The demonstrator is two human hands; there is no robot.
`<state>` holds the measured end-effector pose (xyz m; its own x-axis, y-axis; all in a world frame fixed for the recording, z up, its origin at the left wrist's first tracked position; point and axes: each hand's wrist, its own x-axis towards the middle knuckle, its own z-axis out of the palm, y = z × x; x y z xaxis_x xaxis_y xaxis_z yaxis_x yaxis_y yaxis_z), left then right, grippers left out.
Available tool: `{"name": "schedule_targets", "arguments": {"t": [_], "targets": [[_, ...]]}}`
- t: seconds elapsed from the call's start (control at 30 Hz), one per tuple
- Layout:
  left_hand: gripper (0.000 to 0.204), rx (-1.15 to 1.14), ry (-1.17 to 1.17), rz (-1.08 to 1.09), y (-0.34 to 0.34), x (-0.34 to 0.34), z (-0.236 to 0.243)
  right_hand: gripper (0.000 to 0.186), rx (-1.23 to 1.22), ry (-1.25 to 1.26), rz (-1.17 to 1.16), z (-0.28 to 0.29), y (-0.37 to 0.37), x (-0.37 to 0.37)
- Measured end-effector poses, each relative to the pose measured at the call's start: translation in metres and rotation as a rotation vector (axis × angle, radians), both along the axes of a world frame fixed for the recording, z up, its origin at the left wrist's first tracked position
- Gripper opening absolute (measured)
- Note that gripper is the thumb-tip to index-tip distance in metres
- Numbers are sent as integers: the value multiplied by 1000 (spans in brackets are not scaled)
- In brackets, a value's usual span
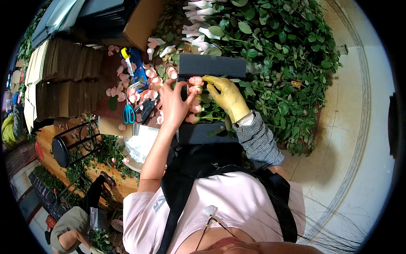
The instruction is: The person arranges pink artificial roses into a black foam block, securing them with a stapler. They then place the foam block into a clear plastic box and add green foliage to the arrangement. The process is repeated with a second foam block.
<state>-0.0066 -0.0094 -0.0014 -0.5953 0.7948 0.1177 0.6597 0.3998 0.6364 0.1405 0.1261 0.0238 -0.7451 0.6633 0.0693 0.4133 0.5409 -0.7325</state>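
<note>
A row of pink roses (195,90) lies on dark corrugated cardboard, heads toward the left and green stems running right. My bare left hand (172,103) is at the left side of the heads, its fingers apart and its thumb by the blooms. From the right, my right hand (228,96) in a yellow glove reaches the upper roses; its fingers are parted, with the tips beside the top bloom. One dark corrugated flap (211,65) stands beyond the roses, and another flap (205,133) lies nearer my body.
Leafy stems (292,76) heap up at right; white-sleeved blooms (198,25) lie at the far side. Blue-handled scissors (128,114), loose pink petals (151,94) and stacked cardboard (59,93) are at left. Below them are a black stool (61,151) and another person (72,230).
</note>
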Motion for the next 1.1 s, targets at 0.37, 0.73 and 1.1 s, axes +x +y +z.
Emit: {"name": "schedule_targets", "arguments": {"t": [0.37,0.73,1.1], "targets": [[14,175,92,-167,31,11,7,28,-70,51,-20,1,-3,0],[9,100,-2,57,-10,-26,-3,34,-92,35,51,-1,0,6],[21,-281,31,188,-95,-38,-29,40,555,-414,205,12,-17,-22]]}}
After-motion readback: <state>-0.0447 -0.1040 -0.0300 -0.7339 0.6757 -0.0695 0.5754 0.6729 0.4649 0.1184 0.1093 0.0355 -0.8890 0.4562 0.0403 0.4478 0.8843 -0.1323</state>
